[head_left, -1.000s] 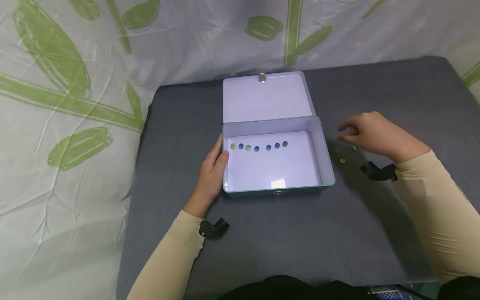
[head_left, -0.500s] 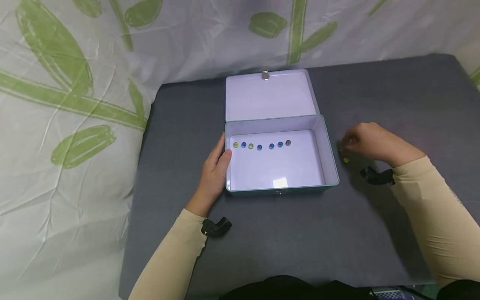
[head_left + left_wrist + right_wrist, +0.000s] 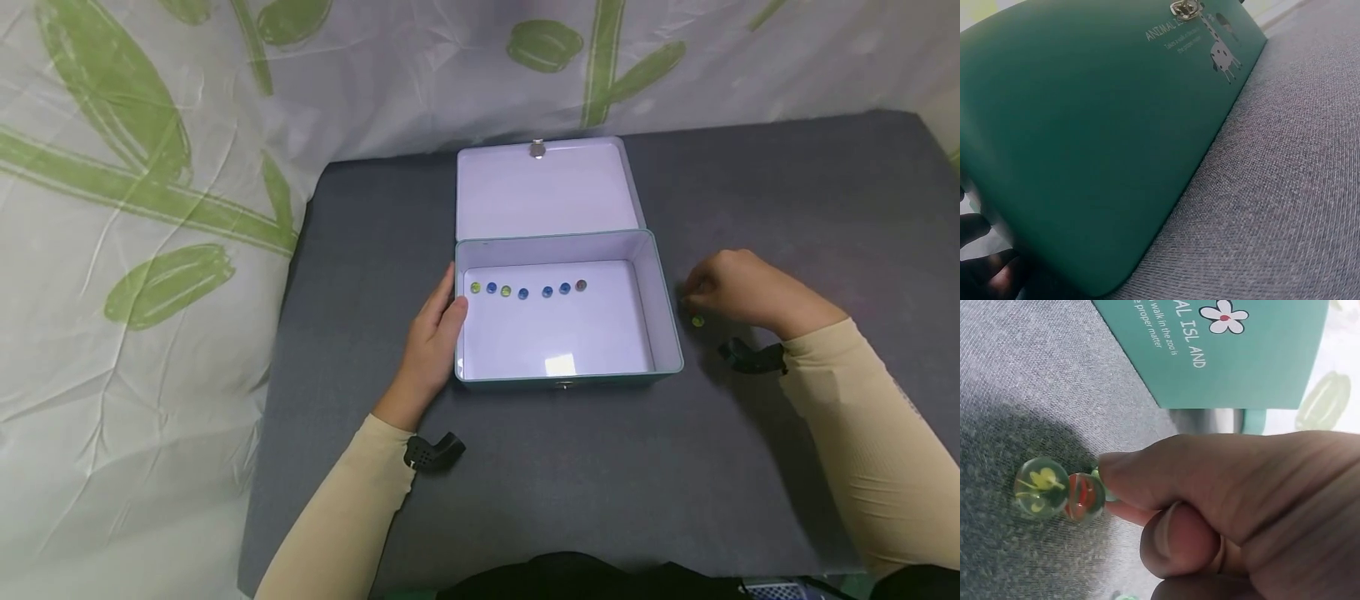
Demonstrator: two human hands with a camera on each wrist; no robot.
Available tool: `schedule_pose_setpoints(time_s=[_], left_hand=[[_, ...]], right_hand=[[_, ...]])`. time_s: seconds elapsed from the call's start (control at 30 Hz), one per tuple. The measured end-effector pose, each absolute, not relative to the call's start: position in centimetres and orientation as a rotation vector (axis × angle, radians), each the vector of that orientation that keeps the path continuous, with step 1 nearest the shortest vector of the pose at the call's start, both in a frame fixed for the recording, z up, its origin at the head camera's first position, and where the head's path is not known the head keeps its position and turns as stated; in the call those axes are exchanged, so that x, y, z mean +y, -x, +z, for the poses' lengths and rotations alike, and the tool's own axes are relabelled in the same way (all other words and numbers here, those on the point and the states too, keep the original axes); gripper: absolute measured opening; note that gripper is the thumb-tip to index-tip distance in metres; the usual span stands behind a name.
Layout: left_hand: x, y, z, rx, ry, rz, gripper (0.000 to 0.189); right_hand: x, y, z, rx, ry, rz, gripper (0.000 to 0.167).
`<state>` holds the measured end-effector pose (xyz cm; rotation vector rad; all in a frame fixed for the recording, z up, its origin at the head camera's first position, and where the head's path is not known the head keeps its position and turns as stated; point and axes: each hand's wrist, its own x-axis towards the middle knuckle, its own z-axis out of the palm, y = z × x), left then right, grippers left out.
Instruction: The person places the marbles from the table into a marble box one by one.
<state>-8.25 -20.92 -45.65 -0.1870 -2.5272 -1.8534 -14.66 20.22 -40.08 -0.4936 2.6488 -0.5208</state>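
A green tin box (image 3: 570, 382) with a pale inside stands with its lid (image 3: 547, 196) folded back. Along its floor runs a row of several glass marbles (image 3: 522, 293), blue, yellow-green and one brownish. My left hand (image 3: 427, 350) rests against the box's left side, thumb at the rim. To the right of the box, my right hand (image 3: 738, 287) pinches a green marble (image 3: 1109, 495) between thumb and index finger, mostly hidden by the thumb. Close beside it on the cloth are a red-swirled marble (image 3: 1083, 499) and a yellow-patterned marble (image 3: 1041, 487).
Another green marble (image 3: 1125, 597) shows at the bottom edge of the right wrist view. Grey cloth (image 3: 600, 483) covers the table. A white curtain with green leaves (image 3: 420, 83) hangs behind and to the left.
My right hand has lowered to the loose marbles and its thumb and index finger have closed on one. The left hand stays at the box; the whole view has shifted slightly.
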Motion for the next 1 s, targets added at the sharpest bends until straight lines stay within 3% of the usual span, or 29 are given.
schedule_pose_setpoints(time_s=[0.7, 1.0], left_hand=[[-20.9, 8.1, -45.5, -2.532, 0.187, -1.849, 0.059], [-21.0, 8.1, -45.6, -2.554, 0.182, -1.828, 0.059]], right_hand=[[18.1, 15.2, -34.3, 2.788, 0.526, -0.490, 0.022], [15.4, 15.6, -31.7, 2.818, 0.579, -0.517, 0.014]])
